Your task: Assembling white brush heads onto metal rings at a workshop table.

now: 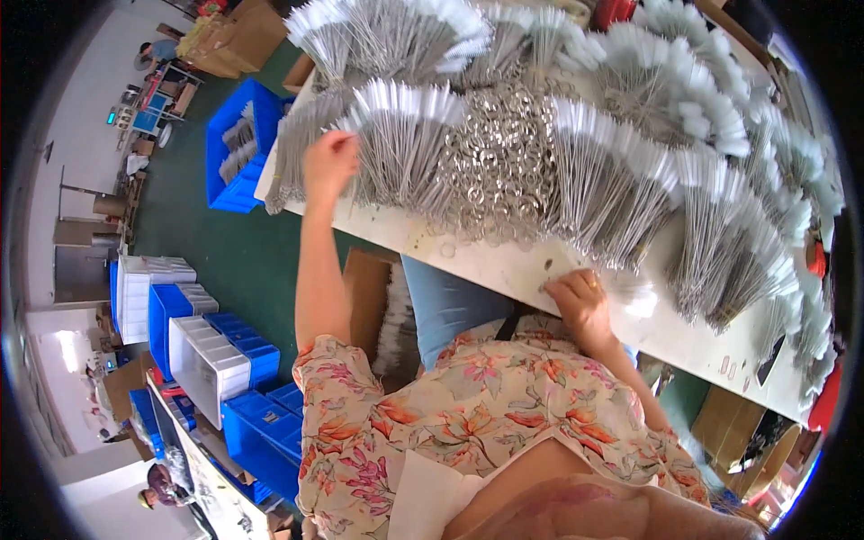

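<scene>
My left hand [331, 164] is raised over the left end of the table, its fingers curled together beside a row of thin wire brushes [396, 135] with white bristle tips. Whatever it may hold is too small to make out. At the table's near edge, my right hand [580, 301] rests with bent fingers drawn together, and anything between them is hidden. A heap of shiny metal rings [499, 162] lies in the middle, between the left brushes and another row of wire brushes [612, 180] on the right.
More wire brushes [387, 36] are stacked along the back of the white table [513, 270]. A blue crate [238, 148] holding brushes stands on the green floor at the left. Several blue and white crates [211, 355] sit lower left, and an open cardboard box [369, 297] is under the table.
</scene>
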A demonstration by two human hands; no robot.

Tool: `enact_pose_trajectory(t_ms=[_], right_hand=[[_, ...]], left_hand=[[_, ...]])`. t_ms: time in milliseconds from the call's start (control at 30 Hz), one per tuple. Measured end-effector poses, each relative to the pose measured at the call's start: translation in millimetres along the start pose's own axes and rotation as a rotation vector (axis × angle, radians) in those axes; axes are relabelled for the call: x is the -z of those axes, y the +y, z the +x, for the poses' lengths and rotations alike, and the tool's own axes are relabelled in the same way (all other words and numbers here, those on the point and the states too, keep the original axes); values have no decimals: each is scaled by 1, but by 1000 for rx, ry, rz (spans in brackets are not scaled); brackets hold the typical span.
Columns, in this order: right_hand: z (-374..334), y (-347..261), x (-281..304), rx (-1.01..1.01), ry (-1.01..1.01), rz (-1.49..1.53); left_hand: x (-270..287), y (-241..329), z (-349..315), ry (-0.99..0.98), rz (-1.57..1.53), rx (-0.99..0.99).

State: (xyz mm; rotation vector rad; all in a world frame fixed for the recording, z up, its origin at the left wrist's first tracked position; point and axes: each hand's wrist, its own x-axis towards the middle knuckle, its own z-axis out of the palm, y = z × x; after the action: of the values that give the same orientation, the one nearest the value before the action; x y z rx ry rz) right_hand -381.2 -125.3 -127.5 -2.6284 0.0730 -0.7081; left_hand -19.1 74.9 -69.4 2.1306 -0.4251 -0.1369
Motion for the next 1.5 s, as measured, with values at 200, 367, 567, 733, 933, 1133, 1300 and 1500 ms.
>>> enact_pose_trajectory(t_ms=[200,367,567,733,933,1133,1300,1500], right_hand=[[46,8,25,-9,149,124],[114,70,43,-329,113,-71],[140,103,12,-630,-80,-207],[139,111,14,-676,-41,-132],[143,103,31,-703,-96,-24],[134,105,27,-663,-40,-5],[118,117,38,-694,-9,357],[101,76,73,-798,383,847]], left_hand=[[76,-103,65,339,811,31],[57,-72,83,150,828,71],[63,-83,86,172,894,109],[57,-63,78,364,856,-34],[36,-63,39,378,555,-274],[5,-88,18,44,357,-35],[16,-77,35,308,267,-243],[86,-152,134,319,1253,-555]])
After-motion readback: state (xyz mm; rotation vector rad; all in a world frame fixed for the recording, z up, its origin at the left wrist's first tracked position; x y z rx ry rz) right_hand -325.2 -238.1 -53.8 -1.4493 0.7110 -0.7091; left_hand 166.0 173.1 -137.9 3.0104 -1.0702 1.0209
